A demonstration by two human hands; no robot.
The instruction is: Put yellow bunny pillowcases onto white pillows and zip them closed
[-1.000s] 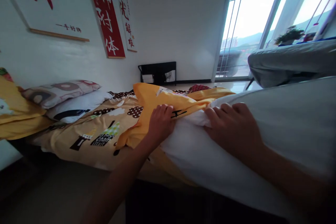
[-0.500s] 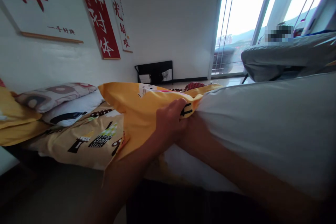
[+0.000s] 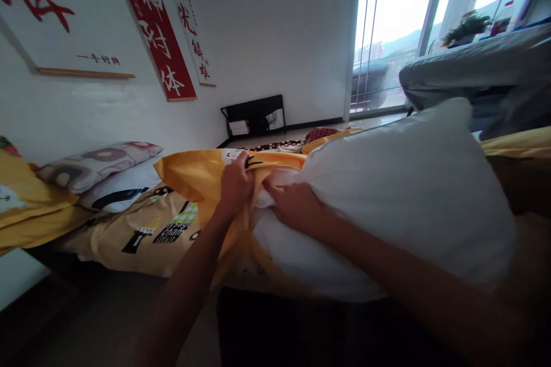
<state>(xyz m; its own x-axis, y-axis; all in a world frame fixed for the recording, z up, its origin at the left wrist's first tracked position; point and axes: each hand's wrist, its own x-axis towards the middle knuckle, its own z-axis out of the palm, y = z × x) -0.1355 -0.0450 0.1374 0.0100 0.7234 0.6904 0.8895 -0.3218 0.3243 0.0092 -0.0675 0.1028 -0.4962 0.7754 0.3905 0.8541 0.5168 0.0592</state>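
A yellow pillowcase (image 3: pixel 193 171) with a printed animal face lies in front of me, its mouth partly around the near end of a white pillow (image 3: pixel 404 200). My left hand (image 3: pixel 236 186) is closed on the bunched edge of the pillowcase opening. Close to its right, my right hand (image 3: pixel 297 203) grips the pillow's end, its fingertips partly hidden at the opening. Most of the pillow lies outside the fabric, stretching off to the right.
At the left, a patterned pillow (image 3: pixel 101 163), a white pillow (image 3: pixel 116 195) and yellow bedding (image 3: pixel 38 215) lie beside a beige printed cloth (image 3: pixel 150 235). A covered table (image 3: pixel 477 63) with a potted plant (image 3: pixel 469 26) stands back right. Scrolls (image 3: pixel 150 26) hang on the wall.
My left hand has moved left with the pillowcase edge, and my hands are now apart. The right hand shows more fully at the opening. The white pillow's far corner has come into view.
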